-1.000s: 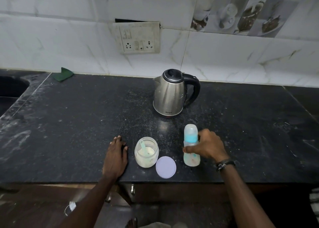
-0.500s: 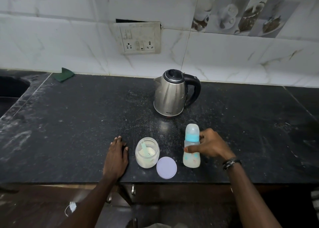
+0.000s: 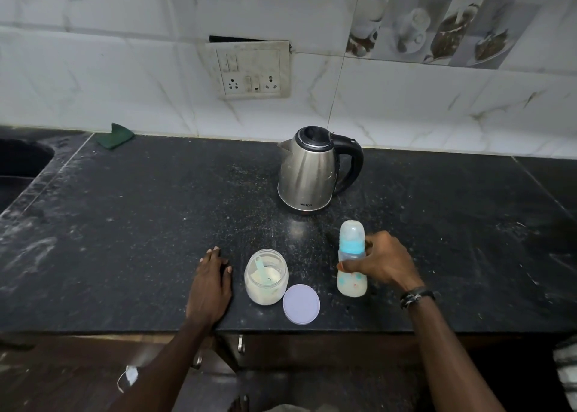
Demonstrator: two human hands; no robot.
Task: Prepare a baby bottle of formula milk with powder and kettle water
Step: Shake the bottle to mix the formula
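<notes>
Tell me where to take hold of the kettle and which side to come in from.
Judging by its pose, grip the black loop handle on the kettle, coming in from the right. The handle faces right and the spout points left, so the right hand, which now holds the baby bottle, would suit best once freed. The steel body may be hot.

One kettle [image 3: 307,174], one bottle [image 3: 352,260], one jar [image 3: 266,277], one lid [image 3: 301,304], two hands.
</notes>
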